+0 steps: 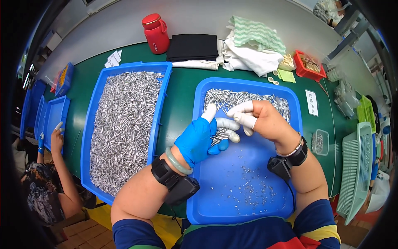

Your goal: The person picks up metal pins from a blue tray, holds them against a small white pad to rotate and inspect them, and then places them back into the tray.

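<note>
My left hand [195, 141], in a blue glove with white finger covers on some fingertips, is curled around a bunch of small silvery metal pins [220, 135]. Close beside it, my right hand [269, 122] has white finger covers and its fingertips pressed together. Whatever lies in that pinch, if anything, is too small to make out. Both hands are above a blue tray [296, 124]. More metal pins [269, 99] lie along its far side, and tiny shiny bits [253, 186] are scattered over its near part.
A larger blue tray [169, 79] full of metal pins stands at left. Behind are a red flask [156, 35], black folded cloth [192, 47], white cloths [253, 58] and a red basket [309, 66]. A small clear box [320, 142] sits at right. Another person's hand [57, 139] works far left.
</note>
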Available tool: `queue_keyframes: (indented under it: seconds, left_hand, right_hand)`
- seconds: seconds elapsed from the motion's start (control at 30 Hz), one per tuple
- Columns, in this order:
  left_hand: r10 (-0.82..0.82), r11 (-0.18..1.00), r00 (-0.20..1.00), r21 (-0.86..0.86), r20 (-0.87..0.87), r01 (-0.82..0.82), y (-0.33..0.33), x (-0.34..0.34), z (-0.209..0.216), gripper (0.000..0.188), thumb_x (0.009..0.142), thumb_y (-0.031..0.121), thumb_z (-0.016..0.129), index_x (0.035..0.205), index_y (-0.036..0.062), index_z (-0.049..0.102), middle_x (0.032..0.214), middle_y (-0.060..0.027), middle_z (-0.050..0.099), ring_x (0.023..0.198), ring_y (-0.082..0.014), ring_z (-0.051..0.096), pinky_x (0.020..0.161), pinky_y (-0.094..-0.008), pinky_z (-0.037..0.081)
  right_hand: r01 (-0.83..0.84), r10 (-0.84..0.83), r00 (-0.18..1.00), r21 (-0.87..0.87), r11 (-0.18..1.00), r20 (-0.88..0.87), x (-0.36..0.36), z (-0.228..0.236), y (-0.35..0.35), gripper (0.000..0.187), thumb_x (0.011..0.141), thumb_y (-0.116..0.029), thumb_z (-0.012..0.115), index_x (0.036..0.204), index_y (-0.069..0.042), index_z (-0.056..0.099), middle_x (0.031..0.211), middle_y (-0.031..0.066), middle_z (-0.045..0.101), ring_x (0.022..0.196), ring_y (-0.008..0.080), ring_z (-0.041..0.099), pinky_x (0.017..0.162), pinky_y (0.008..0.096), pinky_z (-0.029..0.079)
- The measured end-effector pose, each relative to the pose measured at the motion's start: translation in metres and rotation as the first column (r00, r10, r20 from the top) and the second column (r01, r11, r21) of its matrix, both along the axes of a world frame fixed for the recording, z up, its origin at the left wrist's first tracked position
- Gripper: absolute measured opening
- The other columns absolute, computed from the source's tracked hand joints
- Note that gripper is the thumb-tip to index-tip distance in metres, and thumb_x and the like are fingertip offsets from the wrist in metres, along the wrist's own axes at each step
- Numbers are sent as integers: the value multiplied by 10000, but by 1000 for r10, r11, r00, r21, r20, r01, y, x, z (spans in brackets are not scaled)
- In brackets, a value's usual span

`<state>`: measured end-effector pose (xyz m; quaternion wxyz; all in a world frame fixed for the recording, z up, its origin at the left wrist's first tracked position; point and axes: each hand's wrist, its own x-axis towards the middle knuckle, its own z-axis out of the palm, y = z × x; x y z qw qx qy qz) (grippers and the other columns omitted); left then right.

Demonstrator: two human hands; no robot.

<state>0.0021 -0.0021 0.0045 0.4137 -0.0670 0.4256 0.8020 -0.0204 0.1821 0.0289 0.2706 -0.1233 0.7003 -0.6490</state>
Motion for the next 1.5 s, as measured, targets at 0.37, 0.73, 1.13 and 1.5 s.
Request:
queue_keyframes:
  seconds: [0.37,0.73,1.13,1.5]
  left_hand:
    - [26,999,1000,-38,-17,-27,2,1,6,715,877,598,182,984,27,600,767,-84,602,548,-97,478,438,-179,349]
    - [35,998,999,45,11,-36,-1,1,-2,619,899,526,268,1060,9,566,800,-56,593,559,-106,494,440,-172,354]
    - [22,1000,981,5,-192,-21,-4,6,0,368,865,231,402,1081,-32,540,900,-84,580,646,-90,515,511,-173,394]
    - [-10,998,996,59,-91,15,0,4,-3,434,725,89,370,1117,-3,529,822,-35,562,566,-49,467,453,-156,334]
  right_hand:
    - [33,-20,980,67,997,-196,3,-2,9,121,797,-85,605,902,-27,621,683,-16,572,530,39,475,470,177,372]
    - [-66,296,750,379,923,-592,17,4,0,160,693,-64,660,852,-57,640,465,-12,417,428,45,389,421,210,319]
    - [22,247,767,410,912,-592,18,9,0,164,682,-79,662,845,-77,639,462,7,440,410,98,444,421,231,347]
    - [84,272,708,459,884,-652,20,6,0,165,681,-113,671,841,-96,638,485,39,484,427,155,495,441,260,390]
